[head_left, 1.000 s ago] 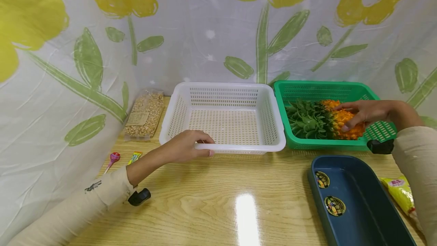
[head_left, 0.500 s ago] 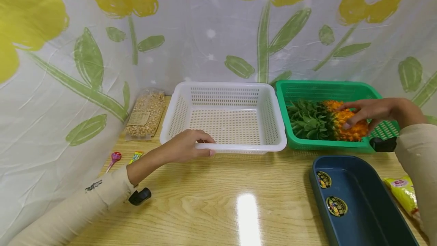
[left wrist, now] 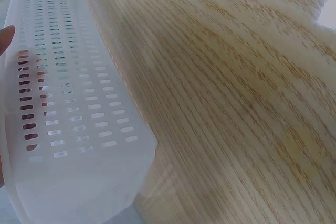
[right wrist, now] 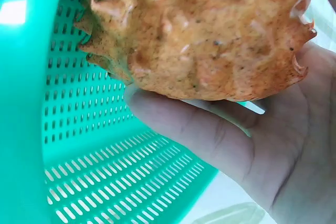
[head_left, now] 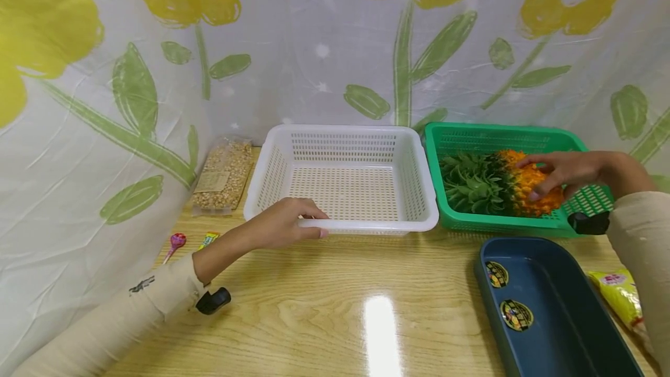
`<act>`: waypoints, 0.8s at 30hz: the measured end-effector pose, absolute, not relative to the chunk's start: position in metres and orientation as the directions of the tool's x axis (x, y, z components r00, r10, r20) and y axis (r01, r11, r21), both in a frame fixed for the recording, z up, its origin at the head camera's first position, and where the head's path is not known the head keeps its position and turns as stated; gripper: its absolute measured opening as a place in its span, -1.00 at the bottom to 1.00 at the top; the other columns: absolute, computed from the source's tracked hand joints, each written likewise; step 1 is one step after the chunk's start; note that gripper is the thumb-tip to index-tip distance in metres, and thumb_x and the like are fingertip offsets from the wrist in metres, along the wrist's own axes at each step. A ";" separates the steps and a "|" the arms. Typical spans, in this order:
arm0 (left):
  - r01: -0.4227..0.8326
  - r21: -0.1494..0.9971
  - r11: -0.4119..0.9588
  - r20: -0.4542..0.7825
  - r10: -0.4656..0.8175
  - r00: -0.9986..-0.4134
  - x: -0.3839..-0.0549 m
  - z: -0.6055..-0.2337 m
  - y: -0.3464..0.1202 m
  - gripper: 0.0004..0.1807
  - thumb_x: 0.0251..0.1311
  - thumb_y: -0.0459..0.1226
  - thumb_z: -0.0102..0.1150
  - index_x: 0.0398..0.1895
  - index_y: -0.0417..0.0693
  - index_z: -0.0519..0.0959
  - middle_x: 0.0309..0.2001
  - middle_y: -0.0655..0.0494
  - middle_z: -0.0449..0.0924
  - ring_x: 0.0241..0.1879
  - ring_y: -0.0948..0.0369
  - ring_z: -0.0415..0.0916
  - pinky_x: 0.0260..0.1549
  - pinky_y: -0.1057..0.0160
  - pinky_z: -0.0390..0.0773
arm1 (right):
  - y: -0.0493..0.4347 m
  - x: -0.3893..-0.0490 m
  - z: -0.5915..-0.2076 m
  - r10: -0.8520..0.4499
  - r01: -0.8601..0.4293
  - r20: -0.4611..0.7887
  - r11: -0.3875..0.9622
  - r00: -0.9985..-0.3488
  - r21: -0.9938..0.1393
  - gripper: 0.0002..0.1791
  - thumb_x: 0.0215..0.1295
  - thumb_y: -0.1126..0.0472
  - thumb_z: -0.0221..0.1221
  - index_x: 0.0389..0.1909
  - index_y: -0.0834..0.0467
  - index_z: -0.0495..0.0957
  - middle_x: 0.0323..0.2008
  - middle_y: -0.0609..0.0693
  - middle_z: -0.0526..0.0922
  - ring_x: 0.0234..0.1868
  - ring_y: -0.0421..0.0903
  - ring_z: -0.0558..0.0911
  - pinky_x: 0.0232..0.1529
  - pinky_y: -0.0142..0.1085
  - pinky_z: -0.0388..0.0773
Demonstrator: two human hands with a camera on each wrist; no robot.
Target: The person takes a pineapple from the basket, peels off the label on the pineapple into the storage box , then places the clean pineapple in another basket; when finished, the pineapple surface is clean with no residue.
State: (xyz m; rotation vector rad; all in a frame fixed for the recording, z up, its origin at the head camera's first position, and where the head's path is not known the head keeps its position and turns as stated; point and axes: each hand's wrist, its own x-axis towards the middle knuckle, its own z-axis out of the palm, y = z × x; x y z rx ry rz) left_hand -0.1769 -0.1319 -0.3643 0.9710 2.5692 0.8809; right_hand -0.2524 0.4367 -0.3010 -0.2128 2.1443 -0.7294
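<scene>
A white perforated plastic basket [head_left: 366, 226] stands at the back middle of the table. My left hand [head_left: 282, 223] holds its front rim, fingers over the inside and thumb outside. In the left wrist view the basket's slotted front wall [left wrist: 68, 108] fills the left side, with only bits of the hand at the edge. To the right, a pineapple [head_left: 522, 184] lies in a green basket [head_left: 502, 221], leaves pointing left. My right hand [head_left: 578, 171] grips its orange body from above. The right wrist view has the thumb [right wrist: 184, 124] along the pineapple's spiky skin [right wrist: 194, 35].
A dark blue tray [head_left: 555, 290] with two round stickers stands at the front right, beside a yellow packet [head_left: 617, 292]. Left of the white basket are a bag of grains [head_left: 225, 173], a lollipop [head_left: 177, 241] and a small yellow candy [head_left: 209, 240]. A flowered cloth hangs behind.
The pineapple and my right hand sit very slightly further right in the head view, as does the green basket. My left hand keeps its hold on the white basket's rim.
</scene>
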 end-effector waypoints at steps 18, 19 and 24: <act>0.482 0.632 0.607 -0.043 0.649 -0.760 -0.177 -0.364 -0.131 -0.75 0.27 -0.09 0.34 -0.02 0.12 0.70 -0.08 0.28 0.67 -0.05 0.25 0.57 0.00 0.16 0.56 | 0.432 -0.262 -0.303 -0.393 0.032 -0.637 0.835 -0.663 -0.549 0.04 0.32 0.15 0.30 0.55 0.31 -0.21 0.44 0.62 -0.30 0.28 0.56 0.31 0.00 0.11 0.64; 0.482 0.633 0.606 -0.044 0.650 -0.759 -0.177 -0.364 -0.131 -0.74 0.27 -0.09 0.34 -0.02 0.12 0.70 -0.07 0.28 0.67 -0.04 0.25 0.57 0.00 0.16 0.56 | 0.432 -0.263 -0.302 -0.386 0.039 -0.643 0.839 -0.661 -0.543 0.04 0.32 0.15 0.31 0.55 0.30 -0.21 0.44 0.62 -0.32 0.29 0.57 0.29 0.01 0.11 0.63; 0.482 0.636 0.602 -0.041 0.650 -0.759 -0.177 -0.364 -0.132 -0.73 0.27 -0.09 0.33 0.00 0.10 0.70 -0.06 0.26 0.67 -0.02 0.23 0.57 0.01 0.14 0.56 | 0.430 -0.267 -0.300 -0.367 0.070 -0.669 0.845 -0.646 -0.530 0.05 0.33 0.16 0.30 0.54 0.31 -0.25 0.42 0.67 -0.42 0.39 0.67 -0.07 0.04 0.14 0.61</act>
